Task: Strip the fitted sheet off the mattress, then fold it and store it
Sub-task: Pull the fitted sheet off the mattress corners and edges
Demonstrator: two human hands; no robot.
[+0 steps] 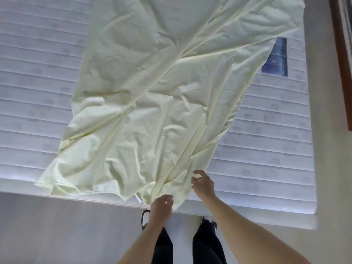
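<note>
A pale yellow fitted sheet (152, 103), already off the corners and folded into a long wrinkled strip, is spread diagonally across a bare white quilted mattress (38, 82), with its near end lying at the mattress edge closest to the person. That near corner is pinched by the left hand (162, 206), its fingers curled round the cloth, while the right hand (202, 184) is held just beside the sheet's right edge with fingers loosely bent; whether cloth is gripped there cannot be told. A blue label (276, 58) is seen on the mattress beside the sheet, and dark trouser legs (207, 242) stand on a grey floor (66, 225) below.
</note>
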